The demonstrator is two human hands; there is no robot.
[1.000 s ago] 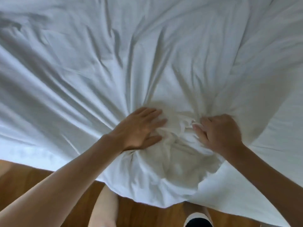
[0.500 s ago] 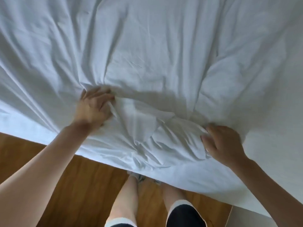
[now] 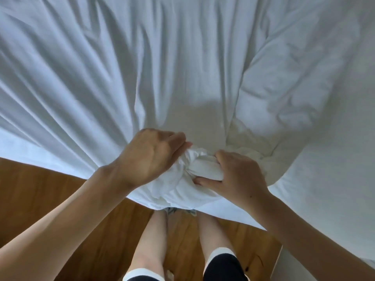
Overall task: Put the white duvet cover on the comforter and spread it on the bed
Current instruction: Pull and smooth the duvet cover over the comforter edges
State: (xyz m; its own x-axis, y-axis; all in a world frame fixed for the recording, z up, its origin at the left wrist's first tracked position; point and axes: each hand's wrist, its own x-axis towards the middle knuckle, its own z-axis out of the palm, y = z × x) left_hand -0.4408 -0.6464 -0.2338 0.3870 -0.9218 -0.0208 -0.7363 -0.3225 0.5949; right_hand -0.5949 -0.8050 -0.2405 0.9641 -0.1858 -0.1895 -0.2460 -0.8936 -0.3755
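1. left hand (image 3: 151,157) and right hand (image 3: 236,175) both clutch a wad of the white duvet cover (image 3: 162,78) at 6 o'clock, bed edge.
2. risk imo: comforter (image 3: 294,94) lump at 2 o'clock stays bunched inside if they tug too hard, or the cover slides off onto the floor (image 3: 40,189).

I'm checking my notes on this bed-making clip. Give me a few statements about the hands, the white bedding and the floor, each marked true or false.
1. Both hands grip bunched white fabric at the near edge of the white duvet cover. True: the left hand and the right hand hold the same gathered wad.
2. The floor is grey carpet. False: it is a brown wooden floor.
3. The hands are far apart. False: they are close together, with only the wad between them.
4. The cover is smooth and flat. False: long creases fan out from the hands.
5. The person's bare legs show below the cover's edge. True.
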